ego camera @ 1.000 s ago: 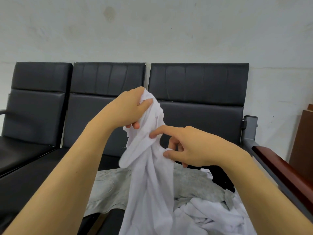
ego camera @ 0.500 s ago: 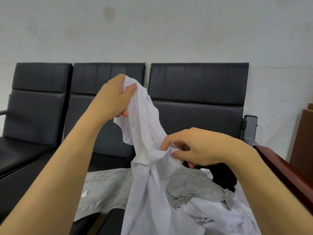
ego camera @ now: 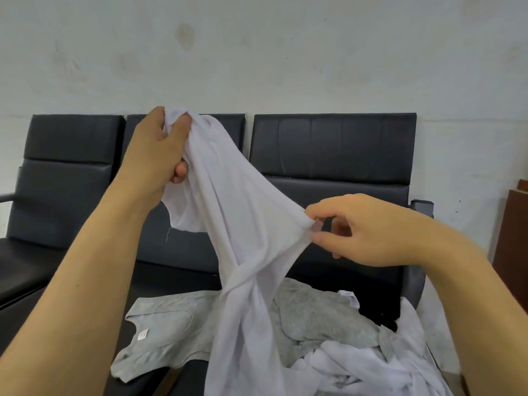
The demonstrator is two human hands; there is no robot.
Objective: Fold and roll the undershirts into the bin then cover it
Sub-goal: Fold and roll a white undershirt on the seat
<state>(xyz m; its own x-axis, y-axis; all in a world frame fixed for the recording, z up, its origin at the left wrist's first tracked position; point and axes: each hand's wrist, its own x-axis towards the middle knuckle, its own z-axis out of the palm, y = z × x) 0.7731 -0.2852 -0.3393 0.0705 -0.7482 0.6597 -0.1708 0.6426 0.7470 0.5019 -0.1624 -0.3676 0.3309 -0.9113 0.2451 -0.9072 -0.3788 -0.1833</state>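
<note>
A white undershirt [ego camera: 243, 224] hangs in the air in front of me, twisted below the middle. My left hand [ego camera: 154, 158] grips one top corner of it, raised high at the left. Lower and to the right, my right hand [ego camera: 357, 230] pinches another part of its top edge between thumb and fingers. The cloth is stretched between the two hands. Under it a grey undershirt [ego camera: 171, 332] lies flat on the seat, and a heap of white undershirts [ego camera: 357, 364] lies at the lower right. No bin or cover is in view.
A row of black padded seats [ego camera: 328, 150] stands against a pale wall. A grey metal armrest [ego camera: 423, 207] and a brown wooden piece [ego camera: 514, 238] are at the right. A second grey garment [ego camera: 314, 312] lies crumpled by the white heap.
My left hand has lifted its corner of the white undershirt up and to the left. My right hand has moved right and pulled the cloth out wide between the hands.
</note>
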